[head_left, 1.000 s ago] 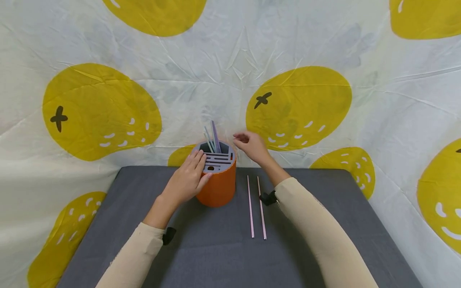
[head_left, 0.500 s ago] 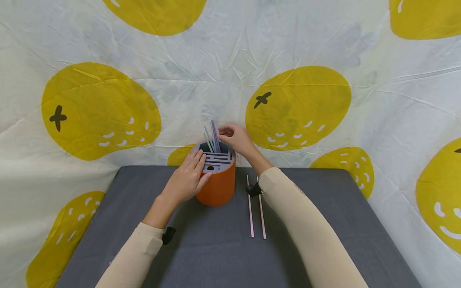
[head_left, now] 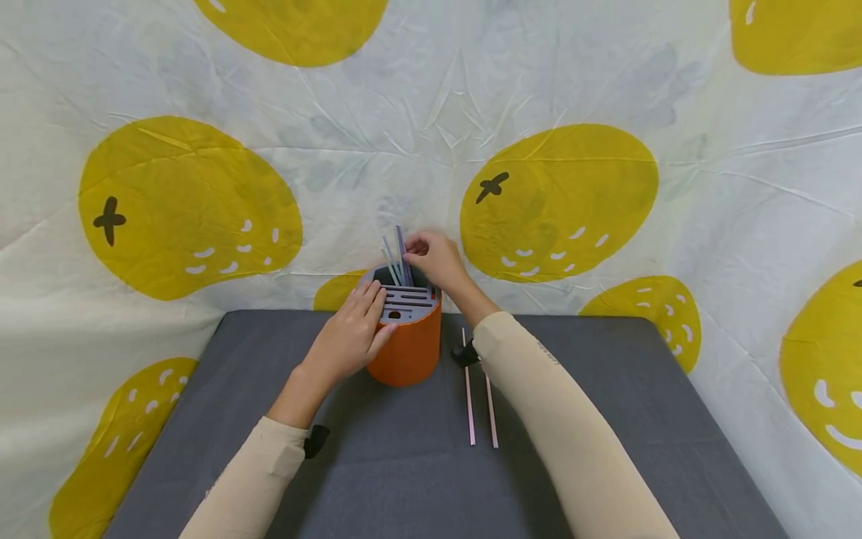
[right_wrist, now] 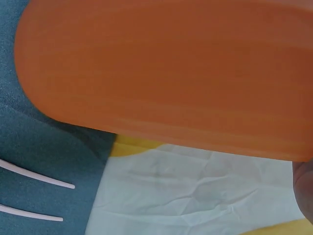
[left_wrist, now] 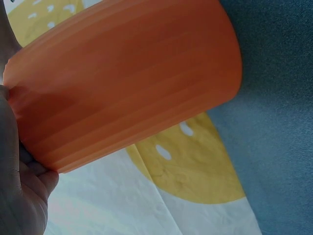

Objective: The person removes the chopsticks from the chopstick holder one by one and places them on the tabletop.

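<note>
An orange cylindrical utensil holder (head_left: 404,355) with a grey slotted top stands near the table's back edge. Several thin purple and pale blue-green chopsticks (head_left: 390,262) rise from the opening at its rear. My left hand (head_left: 350,329) rests on the left of its top, fingers fairly straight and the thumb along the front rim. Behind the top's right side, my right hand (head_left: 438,260) pinches a purple chopstick (head_left: 401,241) between thumb and fingertips. In the right wrist view, the orange wall (right_wrist: 166,73) hides most of that hand.
Two pink chopsticks (head_left: 469,404) lie side by side on the dark grey tablecloth (head_left: 390,479), right of the holder and partly beneath the right forearm. A white curtain (head_left: 417,112) with yellow fruit shapes hangs close behind the table.
My right hand has moved left from beside the holder to the purple chopsticks, and its fingertips have closed on one. The left hand and the holder have stayed in place.
</note>
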`<state>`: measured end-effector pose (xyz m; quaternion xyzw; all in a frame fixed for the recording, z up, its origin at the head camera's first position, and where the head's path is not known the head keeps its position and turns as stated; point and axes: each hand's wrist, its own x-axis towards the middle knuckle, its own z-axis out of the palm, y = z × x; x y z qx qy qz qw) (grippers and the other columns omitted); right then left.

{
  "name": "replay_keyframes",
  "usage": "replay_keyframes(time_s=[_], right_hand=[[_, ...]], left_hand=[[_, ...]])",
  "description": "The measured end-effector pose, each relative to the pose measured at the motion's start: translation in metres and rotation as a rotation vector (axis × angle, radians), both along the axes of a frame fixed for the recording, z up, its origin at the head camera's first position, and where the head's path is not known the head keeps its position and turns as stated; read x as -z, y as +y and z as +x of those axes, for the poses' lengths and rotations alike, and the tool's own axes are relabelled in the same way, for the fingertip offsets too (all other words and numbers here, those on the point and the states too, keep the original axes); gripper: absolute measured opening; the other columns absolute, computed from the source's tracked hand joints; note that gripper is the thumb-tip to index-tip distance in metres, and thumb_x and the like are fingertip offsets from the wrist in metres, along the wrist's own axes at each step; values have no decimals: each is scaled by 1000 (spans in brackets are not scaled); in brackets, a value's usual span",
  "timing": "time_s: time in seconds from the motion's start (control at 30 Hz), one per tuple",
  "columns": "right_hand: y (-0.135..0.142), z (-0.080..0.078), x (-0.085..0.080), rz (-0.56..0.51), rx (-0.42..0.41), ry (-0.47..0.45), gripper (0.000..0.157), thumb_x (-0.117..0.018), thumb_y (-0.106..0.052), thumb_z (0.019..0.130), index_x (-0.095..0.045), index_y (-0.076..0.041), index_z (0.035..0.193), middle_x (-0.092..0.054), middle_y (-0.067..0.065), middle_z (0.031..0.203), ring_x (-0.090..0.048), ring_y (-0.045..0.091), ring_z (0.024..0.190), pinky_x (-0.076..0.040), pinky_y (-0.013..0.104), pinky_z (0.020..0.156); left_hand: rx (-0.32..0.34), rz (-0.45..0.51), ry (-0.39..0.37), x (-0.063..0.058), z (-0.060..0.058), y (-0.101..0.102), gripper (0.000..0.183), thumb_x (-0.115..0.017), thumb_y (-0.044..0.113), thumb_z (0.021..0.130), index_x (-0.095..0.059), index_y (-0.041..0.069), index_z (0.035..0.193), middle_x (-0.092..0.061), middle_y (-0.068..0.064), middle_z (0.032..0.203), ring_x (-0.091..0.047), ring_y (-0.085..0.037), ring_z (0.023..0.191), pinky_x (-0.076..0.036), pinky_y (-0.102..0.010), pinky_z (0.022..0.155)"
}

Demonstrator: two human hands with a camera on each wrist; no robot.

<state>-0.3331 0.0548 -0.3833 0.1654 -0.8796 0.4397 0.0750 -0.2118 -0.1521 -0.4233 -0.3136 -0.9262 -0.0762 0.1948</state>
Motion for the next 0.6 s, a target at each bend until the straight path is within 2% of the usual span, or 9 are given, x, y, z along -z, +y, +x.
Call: replay_keyframes(time_s=[0.3, 0.6], right_hand=[[2, 4, -3, -28, 9, 20, 12, -74, -19, 98, -72, -9, 104, -73, 7, 102, -68, 22, 95, -59, 36, 85], [8, 10, -20, -225, -30, -18, 12, -72, -8, 97, -71, 1, 106, -70, 17, 100, -71, 29, 88, -64, 35, 80]], left_hand=[[-8, -17, -21, 0, -1, -1, 67, -55, 37, 107, -42, -9, 153, -40, -27, 160, -35, -41, 152, -30, -51, 126], [-20, -17, -32, 0, -1, -2, 67, -54, 38, 107, -41, -9, 154, -39, -27, 161, -33, -41, 153, -30, -51, 125]])
